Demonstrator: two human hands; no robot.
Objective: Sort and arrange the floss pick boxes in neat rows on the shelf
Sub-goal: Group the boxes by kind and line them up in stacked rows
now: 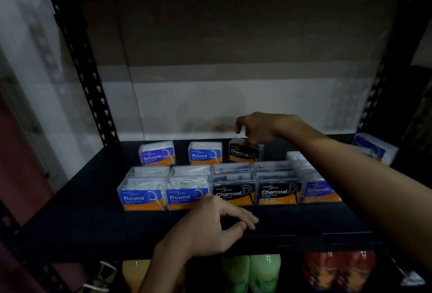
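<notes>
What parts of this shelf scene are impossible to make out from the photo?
All in the head view:
- Clear box at the far right: label blurred, partly behind the right forearm.
- Blue-and-orange Smooth box at the front right: right end covered by that forearm.
- Black Charcoal box at the back: top hidden under the right hand.
- Coloured bottles below the black shelf: cut off by the bottom edge, dark, unreadable.

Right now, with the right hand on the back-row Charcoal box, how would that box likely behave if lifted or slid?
The Charcoal box looks like rigid clear plastic, so it should probably keep its shape under the right hand. Holding only floss picks, it is likely light. Its flat base on the shelf suggests sliding rather than rolling, though a high push might tip it.
</notes>
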